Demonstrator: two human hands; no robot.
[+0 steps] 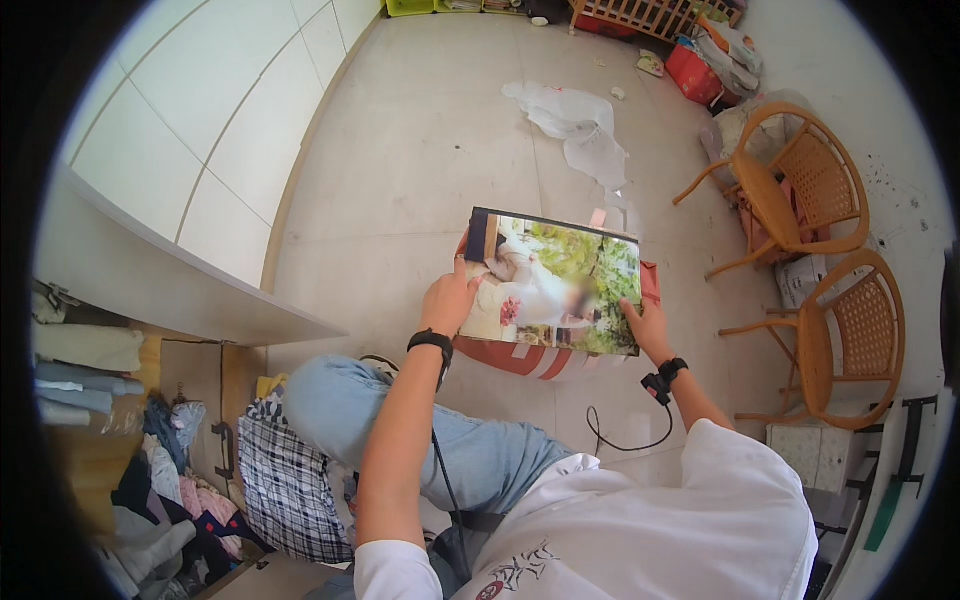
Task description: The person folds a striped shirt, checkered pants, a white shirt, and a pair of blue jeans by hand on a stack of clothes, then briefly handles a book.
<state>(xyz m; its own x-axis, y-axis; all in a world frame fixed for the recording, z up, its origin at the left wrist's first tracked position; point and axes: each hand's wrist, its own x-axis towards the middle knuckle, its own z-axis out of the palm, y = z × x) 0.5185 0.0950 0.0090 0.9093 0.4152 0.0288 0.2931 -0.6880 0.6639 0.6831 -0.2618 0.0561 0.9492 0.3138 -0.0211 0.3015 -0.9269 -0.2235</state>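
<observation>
A large photo album or mounted photo print (555, 262) lies level in front of me. Its glossy face shows a figure in white among greenery, turned sideways to me. My left hand (448, 300) grips its left edge, with the thumb on the picture. At the lower right corner my right hand (648, 326) holds on, its thumb on top and the other fingers mostly hidden. Under the picture sits a red-and-white bag (499, 356), largely covered by it; I cannot tell whether the two touch.
Crumpled plastic sheeting (581, 131) lies on the tiled floor (405, 142) beyond. Two wooden chairs (814, 360) line the right wall. At left an open cabinet door (187, 255) juts out beside piled clothes (180, 480). A checked cloth (285, 480) is near my knee.
</observation>
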